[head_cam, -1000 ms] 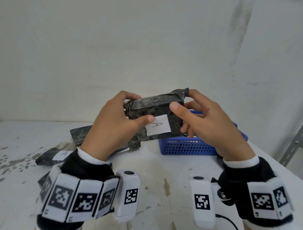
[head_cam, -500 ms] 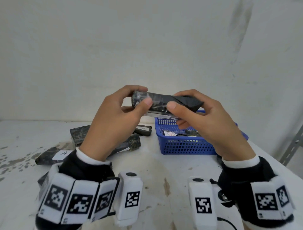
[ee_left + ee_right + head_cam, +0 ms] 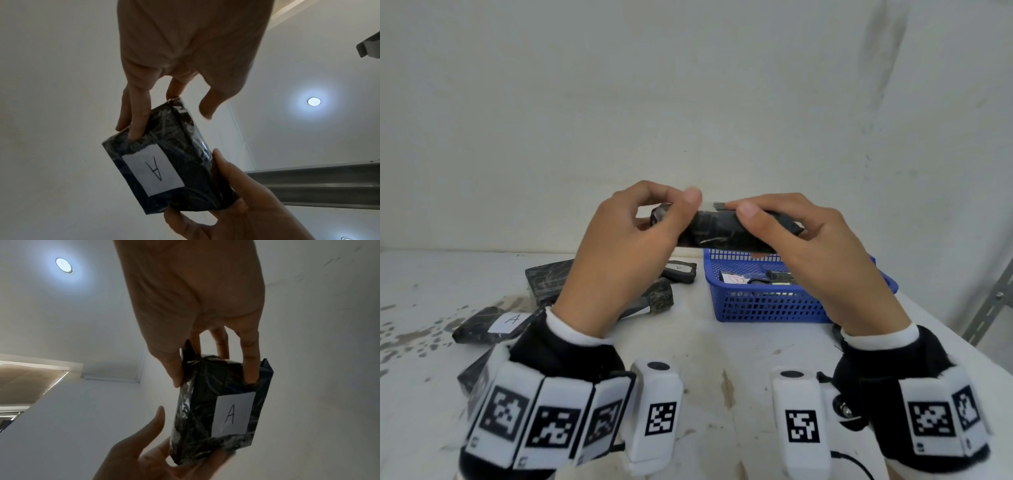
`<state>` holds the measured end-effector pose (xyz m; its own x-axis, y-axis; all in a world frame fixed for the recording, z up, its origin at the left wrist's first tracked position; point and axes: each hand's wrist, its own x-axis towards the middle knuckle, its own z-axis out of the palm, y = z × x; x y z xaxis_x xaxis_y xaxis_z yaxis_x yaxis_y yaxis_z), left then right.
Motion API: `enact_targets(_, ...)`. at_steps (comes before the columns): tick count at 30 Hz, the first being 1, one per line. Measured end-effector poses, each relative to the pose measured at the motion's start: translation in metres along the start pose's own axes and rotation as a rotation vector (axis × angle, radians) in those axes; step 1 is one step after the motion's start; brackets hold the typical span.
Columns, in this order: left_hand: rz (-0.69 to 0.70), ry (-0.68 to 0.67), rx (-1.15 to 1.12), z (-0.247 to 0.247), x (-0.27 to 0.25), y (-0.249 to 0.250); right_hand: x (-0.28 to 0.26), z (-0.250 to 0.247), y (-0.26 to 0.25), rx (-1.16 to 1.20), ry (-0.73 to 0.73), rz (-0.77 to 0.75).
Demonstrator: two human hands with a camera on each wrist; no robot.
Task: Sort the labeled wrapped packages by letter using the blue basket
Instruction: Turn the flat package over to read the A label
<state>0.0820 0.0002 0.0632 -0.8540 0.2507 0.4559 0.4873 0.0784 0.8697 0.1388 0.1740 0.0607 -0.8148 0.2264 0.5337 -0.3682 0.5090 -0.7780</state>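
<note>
Since the earlier frames, the held package (image 3: 726,228) has been rotated so its label faces down and away from the head view; the wrist views show the label (image 3: 153,170) reading A. Both hands grip it by its ends: left hand (image 3: 626,246) pinching one end, right hand (image 3: 822,253) the other, raised above the bench (image 3: 722,359) just over the near rim of the blue basket (image 3: 767,305). Basket contents include a label that appears to read B. Another A-labelled package (image 3: 493,325) lies at left among the loose pile. Judgement: the identification step is complete; next move calls for setting this package with the A group, outside the basket.
</note>
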Motion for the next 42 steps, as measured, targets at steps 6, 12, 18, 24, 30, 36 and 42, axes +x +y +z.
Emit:
enact_targets(6,-0.081,-0.089,-0.126,-0.004,0.001,-0.002,-0.001,-0.006,-0.002,0.088,-0.023,-0.010)
enact_targets(12,-0.068,-0.122,-0.094,-0.004,0.003,-0.005,0.003,-0.010,0.006,0.210,-0.056,0.081)
enact_targets(18,0.007,-0.112,-0.010,-0.005,0.003,-0.008,0.003,-0.003,0.007,0.144,-0.076,0.053)
enact_targets(24,0.090,-0.127,0.056,-0.003,0.002,-0.005,-0.001,0.006,0.004,0.083,-0.023,0.006)
enact_targets(30,0.015,-0.096,-0.040,-0.003,0.002,-0.007,-0.001,0.009,0.004,0.091,0.014,0.000)
enact_targets(36,-0.001,-0.028,-0.015,-0.008,0.005,-0.008,0.001,0.001,0.003,0.198,0.027,0.034)
enact_targets(42,-0.006,-0.013,-0.016,-0.007,0.004,-0.006,0.002,-0.004,0.002,0.233,0.030,0.059)
